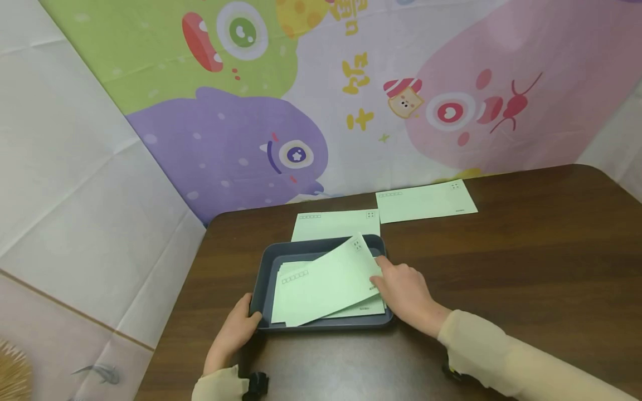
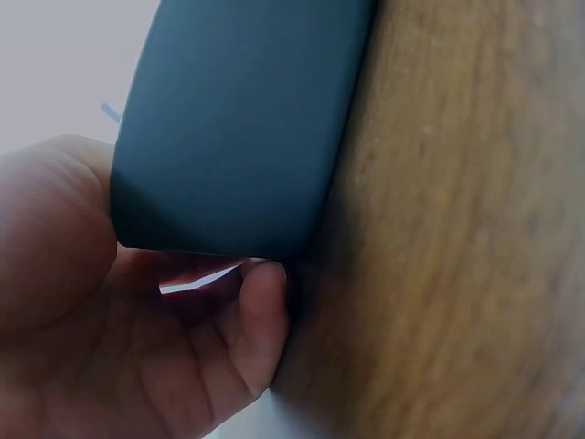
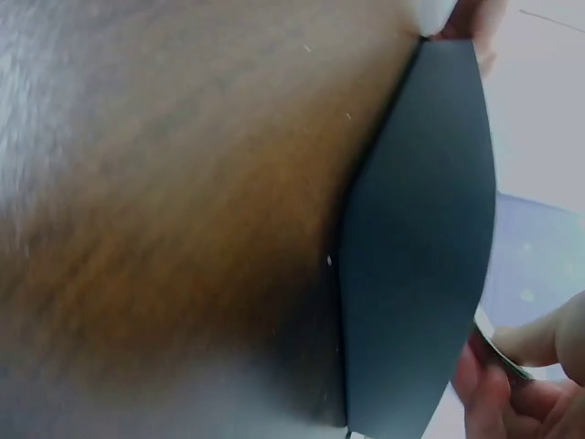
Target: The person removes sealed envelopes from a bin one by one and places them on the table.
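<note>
Left hand (image 1: 234,329): fingers gripping tray (image 1: 264,278); hold steady. Right hand (image 1: 407,292): fingers pinching top envelope (image 1: 331,287); press lightly, avoiding creases.

a cloth-draped indoor setting is shown: a brown wood-grain table (image 1: 526,239) is backed by a creased cartoon-printed cloth (image 1: 230,150) and flanked by a pale creased sheet (image 1: 65,161); whether it is home or studio cannot be told.

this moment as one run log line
left hand: grips dark tray | right hand: pinches top envelope, askew | beneath: lower envelopes in tray | table: two envelopes beyond tray
</note>
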The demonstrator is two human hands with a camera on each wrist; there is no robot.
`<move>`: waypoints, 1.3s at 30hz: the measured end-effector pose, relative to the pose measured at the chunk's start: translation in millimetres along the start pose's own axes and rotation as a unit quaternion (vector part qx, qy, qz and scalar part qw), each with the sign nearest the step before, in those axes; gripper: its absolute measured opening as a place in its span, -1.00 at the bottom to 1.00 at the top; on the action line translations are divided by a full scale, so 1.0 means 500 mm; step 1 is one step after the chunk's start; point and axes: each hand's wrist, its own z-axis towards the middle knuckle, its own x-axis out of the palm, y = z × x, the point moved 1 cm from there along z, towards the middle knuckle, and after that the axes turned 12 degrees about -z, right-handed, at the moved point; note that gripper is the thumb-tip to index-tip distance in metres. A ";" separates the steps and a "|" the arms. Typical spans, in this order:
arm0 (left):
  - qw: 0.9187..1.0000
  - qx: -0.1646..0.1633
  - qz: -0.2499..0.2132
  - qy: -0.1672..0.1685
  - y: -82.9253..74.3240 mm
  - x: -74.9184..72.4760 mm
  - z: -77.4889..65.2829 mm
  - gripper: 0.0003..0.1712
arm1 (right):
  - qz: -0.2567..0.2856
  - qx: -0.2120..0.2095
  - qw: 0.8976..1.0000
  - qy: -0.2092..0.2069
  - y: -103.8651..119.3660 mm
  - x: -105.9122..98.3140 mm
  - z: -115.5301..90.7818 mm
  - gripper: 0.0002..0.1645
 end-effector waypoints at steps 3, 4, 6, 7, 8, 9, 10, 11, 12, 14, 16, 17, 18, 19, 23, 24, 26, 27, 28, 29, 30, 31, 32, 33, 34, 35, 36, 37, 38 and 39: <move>1.000 0.001 0.000 0.001 0.001 0.000 0.000 -0.59 | 0.085 0.028 0.996 0.027 -0.012 -0.009 0.006 -0.65; 1.000 -0.001 -0.002 0.002 0.001 0.000 0.001 -0.59 | 0.116 0.036 0.992 0.037 -0.017 -0.011 0.008 -0.65; 1.000 -0.003 -0.007 0.003 0.002 0.001 0.001 -0.59 | 0.175 0.053 0.982 0.055 -0.028 -0.016 0.012 -0.63; 1.000 -0.003 -0.010 0.003 0.002 0.001 0.001 -0.59 | 0.203 0.061 0.975 0.064 -0.034 -0.018 0.013 -0.62; 1.000 -0.004 -0.012 0.003 0.002 0.001 0.001 -0.59 | 0.227 0.067 0.969 0.070 -0.040 -0.020 0.014 -0.60; 1.000 -0.004 -0.015 0.004 0.002 0.001 0.000 -0.59 | 0.249 0.071 0.963 0.072 -0.047 -0.022 0.015 -0.59; 1.000 -0.003 -0.015 0.003 0.002 0.001 0.000 -0.59 | 0.269 0.074 0.957 0.072 -0.054 -0.024 0.016 -0.59; 1.000 -0.001 -0.016 0.002 0.002 0.001 -0.001 -0.59 | 0.287 0.077 0.952 0.071 -0.060 -0.025 0.016 -0.59; 1.000 -0.002 -0.017 0.001 0.002 0.001 -0.002 -0.59 | 0.302 0.079 0.947 0.070 -0.066 -0.026 0.017 -0.60; 1.000 -0.001 -0.022 0.000 0.002 0.001 -0.004 -0.59 | 0.334 0.083 0.936 0.066 -0.078 -0.028 0.017 -0.61; 1.000 -0.002 -0.028 -0.001 0.001 0.001 -0.006 -0.60 | 0.368 0.086 0.924 0.059 -0.088 -0.028 0.019 -0.62; 0.999 -0.002 -0.033 0.000 0.000 0.001 -0.007 -0.60 | 0.383 0.091 0.918 0.054 -0.093 -0.030 0.020 -0.62; 0.999 -0.004 -0.038 0.001 -0.001 0.001 -0.007 -0.60 | 0.400 0.096 0.910 0.049 -0.099 -0.031 0.021 -0.62; 0.999 -0.002 -0.040 0.002 -0.002 0.000 -0.007 -0.60 | 0.418 0.100 0.902 0.041 -0.104 -0.033 0.022 -0.62; 0.999 -0.001 -0.041 0.005 -0.004 -0.001 -0.007 -0.61 | 0.450 0.115 0.886 0.009 -0.132 -0.044 0.024 -0.60; 0.999 0.000 -0.040 0.005 -0.004 -0.001 -0.006 -0.61 | 0.451 0.118 0.885 -0.001 -0.141 -0.047 0.025 -0.60; 0.999 0.001 -0.035 0.007 -0.004 -0.003 -0.005 -0.62 | 0.444 0.123 0.887 -0.018 -0.160 -0.054 0.024 -0.58; 0.999 0.003 -0.031 0.007 -0.004 -0.003 -0.005 -0.62 | 0.440 0.127 0.889 -0.026 -0.171 -0.057 0.024 -0.57; 1.000 0.003 -0.029 0.007 -0.004 -0.004 -0.004 -0.62 | 0.436 0.133 0.889 -0.033 -0.182 -0.061 0.025 -0.55; 1.000 0.004 -0.026 0.007 -0.003 -0.004 -0.004 -0.62 | 0.435 0.138 0.889 -0.037 -0.193 -0.064 0.025 -0.54; 1.000 0.005 -0.025 0.007 -0.003 -0.005 -0.004 -0.62 | 0.432 0.144 0.890 -0.041 -0.204 -0.066 0.025 -0.52; 1.000 0.007 -0.024 0.007 -0.003 -0.005 -0.004 -0.62 | 0.431 0.150 0.889 -0.042 -0.216 -0.069 0.024 -0.50; 1.000 0.008 -0.023 0.006 -0.002 -0.005 -0.004 -0.62 | 0.430 0.156 0.888 -0.044 -0.227 -0.070 0.024 -0.48; 1.000 0.008 -0.025 0.005 -0.002 -0.005 -0.004 -0.61 | 0.432 0.162 0.886 -0.044 -0.238 -0.071 0.024 -0.47; 1.000 0.008 -0.027 0.005 -0.002 -0.004 -0.004 -0.61 | 0.432 0.168 0.885 -0.044 -0.249 -0.072 0.023 -0.45; 1.000 0.009 -0.030 0.004 -0.002 -0.004 -0.004 -0.61 | 0.431 0.172 0.885 -0.044 -0.260 -0.072 0.021 -0.44; 0.999 0.009 -0.032 0.004 -0.001 -0.003 -0.005 -0.61 | 0.429 0.178 0.884 -0.044 -0.271 -0.072 0.020 -0.42; 0.999 0.008 -0.035 0.004 0.000 -0.002 -0.005 -0.61 | 0.427 0.184 0.884 -0.043 -0.282 -0.073 0.019 -0.41; 0.999 0.006 -0.037 0.003 0.000 -0.002 -0.005 -0.62 | 0.425 0.189 0.884 -0.041 -0.292 -0.074 0.017 -0.40; 0.999 0.006 -0.037 0.003 0.001 -0.001 -0.005 -0.62 | 0.422 0.195 0.884 -0.039 -0.302 -0.075 0.016 -0.39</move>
